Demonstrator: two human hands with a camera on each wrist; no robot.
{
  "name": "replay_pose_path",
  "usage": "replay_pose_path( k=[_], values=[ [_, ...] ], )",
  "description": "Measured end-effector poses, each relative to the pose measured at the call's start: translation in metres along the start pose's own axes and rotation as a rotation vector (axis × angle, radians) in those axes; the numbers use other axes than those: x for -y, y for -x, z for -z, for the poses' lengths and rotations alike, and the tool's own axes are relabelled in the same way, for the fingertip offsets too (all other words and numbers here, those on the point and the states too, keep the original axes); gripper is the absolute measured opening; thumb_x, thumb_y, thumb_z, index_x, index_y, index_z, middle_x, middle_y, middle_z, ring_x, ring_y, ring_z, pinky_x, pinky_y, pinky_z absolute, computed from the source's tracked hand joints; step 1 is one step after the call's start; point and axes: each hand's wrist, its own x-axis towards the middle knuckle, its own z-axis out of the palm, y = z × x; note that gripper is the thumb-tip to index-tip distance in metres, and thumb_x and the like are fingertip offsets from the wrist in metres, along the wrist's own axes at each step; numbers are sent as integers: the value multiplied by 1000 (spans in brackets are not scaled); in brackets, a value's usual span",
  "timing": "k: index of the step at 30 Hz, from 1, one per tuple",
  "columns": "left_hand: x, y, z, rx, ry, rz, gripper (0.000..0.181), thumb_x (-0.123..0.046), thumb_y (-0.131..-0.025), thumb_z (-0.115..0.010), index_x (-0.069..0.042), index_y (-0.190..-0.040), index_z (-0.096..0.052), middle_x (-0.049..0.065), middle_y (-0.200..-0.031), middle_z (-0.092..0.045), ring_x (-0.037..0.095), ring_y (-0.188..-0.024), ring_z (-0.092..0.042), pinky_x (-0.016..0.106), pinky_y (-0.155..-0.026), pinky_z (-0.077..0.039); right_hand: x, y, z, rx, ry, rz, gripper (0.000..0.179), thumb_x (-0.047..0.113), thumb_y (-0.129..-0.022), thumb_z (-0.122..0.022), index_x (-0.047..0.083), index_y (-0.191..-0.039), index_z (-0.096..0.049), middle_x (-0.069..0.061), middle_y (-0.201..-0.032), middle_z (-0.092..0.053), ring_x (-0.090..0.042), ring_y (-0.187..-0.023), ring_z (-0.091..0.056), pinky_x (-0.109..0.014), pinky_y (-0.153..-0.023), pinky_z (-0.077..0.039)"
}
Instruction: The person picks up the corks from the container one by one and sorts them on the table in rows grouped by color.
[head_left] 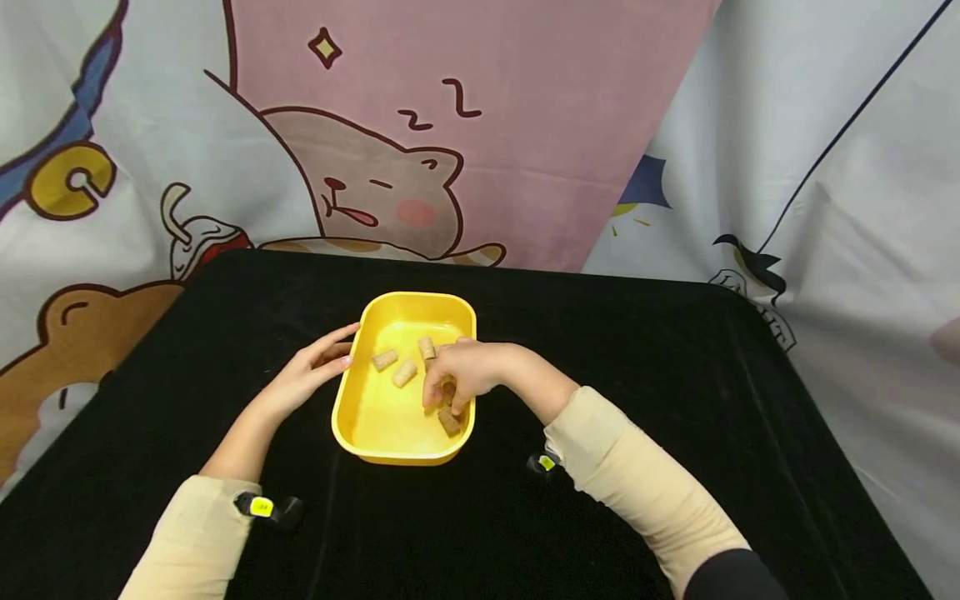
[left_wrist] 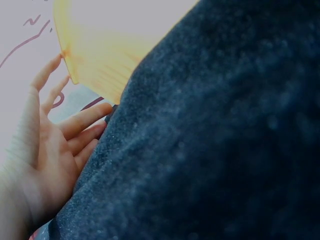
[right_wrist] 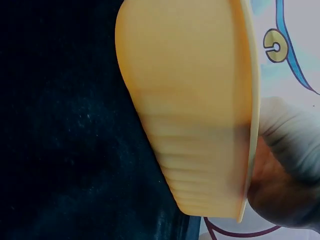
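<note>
A yellow plastic bin (head_left: 375, 433) with rounded corners stands on the black cloth. Inside lie several corks, among them a pale cork (head_left: 405, 373), another cork (head_left: 385, 360) left of it, and a darker cork (head_left: 449, 422) by the right wall. My left hand (head_left: 303, 375) is at the bin's left rim, fingers extended, with fingertips touching or very near it. Reaching over the right side, my right hand (head_left: 468, 368) points its bent fingers down among the corks. Brownish cork shows between those fingers; whether they pinch it is unclear. In the right wrist view, the bin's wall (right_wrist: 190, 100) hides the fingertips.
Black cloth (head_left: 637, 350) covers the table around the bin. Behind it hangs a printed curtain (head_left: 547, 125) with cartoon animals. A wrist camera (head_left: 266, 507) sits on the left sleeve, another camera (head_left: 542, 463) by the right cuff. Something skin-toned shows at the far right edge.
</note>
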Motion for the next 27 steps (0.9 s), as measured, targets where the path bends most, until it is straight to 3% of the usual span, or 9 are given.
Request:
replay_pose_path(
  k=[4, 14, 27],
  values=[
    [1, 0, 0, 0, -3, -2, 52, -14, -101, -48, -9, -150, -30, 25, -142, -42, 42, -125, -45, 58, -97, -37, 0, -3, 1, 32, -1, -3, 31, 5, -76, -80, 22, -101, -74, 8, -96, -61, -10, -92, -53, -23, -81, -43],
    [-1, 0, -2, -5, 3, 16, 53, -18, -101, -49, -12, -151, -30, 23, -144, -40, 41, -126, -44, 57, -98, -36, 4, -12, 2, 95, 49, -107, 30, 3, -76, -79, 27, -93, -74, 11, -90, -63, -7, -86, -56, -21, -75, -46],
    [-2, 0, -1, -13, -6, 8, 53, -15, -101, -49, -9, -150, -30, 24, -143, -41, 41, -125, -44, 57, -98, -37, 4, -10, 2, 112, 19, -79, 31, 6, -75, -80, 29, -94, -75, 13, -88, -64, -6, -83, -57, -21, -73, -48]
  ],
)
